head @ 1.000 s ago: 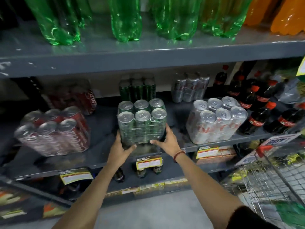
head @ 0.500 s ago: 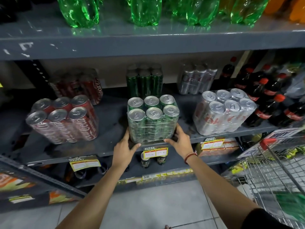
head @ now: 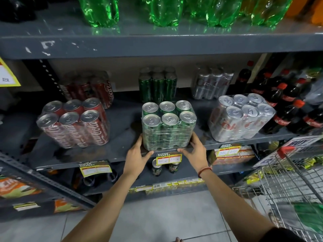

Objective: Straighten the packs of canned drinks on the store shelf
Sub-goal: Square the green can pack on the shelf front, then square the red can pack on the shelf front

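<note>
From the head view, a grey painted metal store shelf (head: 122,155) with chipped edges runs across the frame above a pale tiled floor (head: 157,215). The board above it carries tall green plastic bottles (head: 164,11). At the right stands a wire shopping trolley (head: 295,186) with a red handle piece.

At the middle of the shelf's front edge stands a shrink-wrapped six-pack of green cans (head: 167,126), upright and set nearly square to the edge. The left hand (head: 138,154) presses its lower left corner and the right hand (head: 195,151) (a red thread band at the wrist) presses the lower right; each grip is a spread, flat-fingered clasp on the pack's sides.

Well to the left sits a wrapped six-pack of red cans (head: 75,123) lettered Coca-Cola, turned at an angle. To the right is a wrapped six-pack of silver cans (head: 243,117), also skewed. Behind them stand more packs in matching colours, dim and blurred. Dark cola bottles with red caps (head: 283,105) crowd the far right.

Yellow price tags (head: 168,158) on the shelf lip read "SUPER MARKET"; the prices are too small to read.
</note>
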Demonstrator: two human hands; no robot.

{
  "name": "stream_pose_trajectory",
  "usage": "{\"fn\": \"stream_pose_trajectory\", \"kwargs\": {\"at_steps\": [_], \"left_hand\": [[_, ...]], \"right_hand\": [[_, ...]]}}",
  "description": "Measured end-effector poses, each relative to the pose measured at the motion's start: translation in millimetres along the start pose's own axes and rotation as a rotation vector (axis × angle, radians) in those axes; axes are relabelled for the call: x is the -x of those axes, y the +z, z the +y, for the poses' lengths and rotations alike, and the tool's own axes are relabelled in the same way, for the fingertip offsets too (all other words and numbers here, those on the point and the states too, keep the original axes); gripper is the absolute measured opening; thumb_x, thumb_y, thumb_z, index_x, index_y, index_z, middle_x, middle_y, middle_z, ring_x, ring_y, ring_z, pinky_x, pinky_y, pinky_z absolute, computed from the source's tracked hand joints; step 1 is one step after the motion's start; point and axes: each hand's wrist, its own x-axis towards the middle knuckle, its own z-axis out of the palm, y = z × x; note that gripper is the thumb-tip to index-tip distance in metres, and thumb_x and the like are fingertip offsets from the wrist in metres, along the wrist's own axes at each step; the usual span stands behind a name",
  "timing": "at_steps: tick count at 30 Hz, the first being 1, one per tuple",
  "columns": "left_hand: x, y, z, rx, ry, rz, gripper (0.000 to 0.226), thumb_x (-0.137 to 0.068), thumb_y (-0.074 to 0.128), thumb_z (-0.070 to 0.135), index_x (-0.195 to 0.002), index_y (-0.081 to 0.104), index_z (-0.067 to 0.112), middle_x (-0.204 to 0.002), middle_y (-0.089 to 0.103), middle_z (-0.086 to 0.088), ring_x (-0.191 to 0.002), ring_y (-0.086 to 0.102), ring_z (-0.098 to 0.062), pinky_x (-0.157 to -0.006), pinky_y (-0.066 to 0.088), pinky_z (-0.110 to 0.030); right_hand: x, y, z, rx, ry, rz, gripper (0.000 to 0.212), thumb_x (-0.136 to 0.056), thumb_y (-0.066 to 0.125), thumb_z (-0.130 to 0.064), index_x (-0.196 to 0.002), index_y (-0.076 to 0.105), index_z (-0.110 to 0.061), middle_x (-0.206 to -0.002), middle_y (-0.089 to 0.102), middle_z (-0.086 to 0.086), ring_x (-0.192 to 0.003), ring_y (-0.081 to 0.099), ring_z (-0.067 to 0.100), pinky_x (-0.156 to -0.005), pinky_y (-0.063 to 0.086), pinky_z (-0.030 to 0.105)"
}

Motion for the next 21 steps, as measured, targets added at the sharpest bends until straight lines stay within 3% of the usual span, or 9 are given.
{"fn": "stream_pose_trajectory", "kwargs": {"at_steps": [3,6,8,10,13,16,19,21], "left_hand": [[5,-11,-2,0.194,-0.027,0.021,0.063,-0.084,0.070,0.022,-0.140,0.044,0.013,-0.135,0.058,-0.005,-0.122,0.055,-0.013,-0.101,0.045,-0.026],[14,-34,-9,0.280,-0.068,0.149,0.041,-0.087,0.066,0.012,-0.127,0.057,0.006,-0.126,0.064,-0.008,-0.113,0.060,-0.015,-0.084,0.042,-0.003],[18,-57,-20,0.313,-0.092,0.275,0.032,-0.088,0.065,0.009,-0.119,0.062,0.004,-0.117,0.068,-0.011,-0.104,0.062,-0.016,-0.077,0.041,0.004],[19,-85,-33,0.382,-0.137,0.424,0.025,-0.087,0.065,0.005,-0.112,0.065,0.003,-0.108,0.070,-0.014,-0.097,0.064,-0.021,-0.080,0.046,-0.002],[22,-125,-51,0.491,-0.206,0.635,0.019,-0.087,0.063,0.002,-0.106,0.063,0.003,-0.105,0.066,-0.013,-0.097,0.061,-0.020,-0.095,0.050,-0.031],[20,-156,-78,0.498,-0.251,0.763,0.041,-0.087,0.064,0.007,-0.125,0.049,0.001,-0.123,0.054,-0.019,-0.102,0.054,-0.018,-0.087,0.048,-0.020],[9,-175,-119,0.421,-0.369,0.602,0.078,-0.083,0.070,0.018,-0.146,0.025,0.010,-0.146,0.030,-0.016,-0.131,0.038,-0.027,-0.110,0.037,-0.042],[2,-183,-140,0.375,-0.342,0.423,0.088,-0.081,0.073,0.022,-0.150,0.018,0.014,-0.153,0.028,-0.011,-0.141,0.030,-0.028,-0.115,0.029,-0.049]], "right_hand": [[24,24,0,-0.014,0.006,0.275,0.062,-0.076,0.078,-0.019,-0.129,0.051,-0.004,-0.123,0.058,0.009,-0.111,0.057,0.021,-0.097,0.047,0.033],[47,58,-12,-0.105,0.035,0.452,0.034,-0.084,0.069,-0.018,-0.114,0.059,-0.005,-0.111,0.058,0.011,-0.101,0.059,0.027,-0.086,0.050,0.038],[60,84,-21,-0.165,0.021,0.467,0.017,-0.087,0.066,-0.018,-0.103,0.062,-0.014,-0.105,0.059,0.008,-0.093,0.059,0.025,-0.078,0.052,0.038],[73,113,-33,-0.221,0.010,0.407,0.011,-0.087,0.065,-0.018,-0.096,0.061,-0.022,-0.102,0.062,0.009,-0.091,0.060,0.024,-0.072,0.051,0.025],[82,153,-58,-0.255,-0.057,0.252,0.018,-0.086,0.066,-0.014,-0.091,0.059,-0.030,-0.098,0.062,0.010,-0.085,0.058,0.015,-0.073,0.046,0.013],[73,184,-88,-0.228,-0.113,0.133,0.027,-0.084,0.069,-0.012,-0.092,0.056,-0.034,-0.098,0.059,0.009,-0.081,0.056,0.005,-0.076,0.045,0.012],[49,211,-108,-0.118,-0.118,0.044,0.032,-0.077,0.076,-0.011,-0.103,0.059,-0.018,-0.104,0.058,0.010,-0.084,0.054,0.010,-0.078,0.042,0.010],[32,225,-120,-0.041,-0.103,-0.026,0.051,-0.072,0.080,-0.014,-0.116,0.056,-0.011,-0.113,0.055,0.007,-0.097,0.055,0.019,-0.091,0.046,0.027]]}}
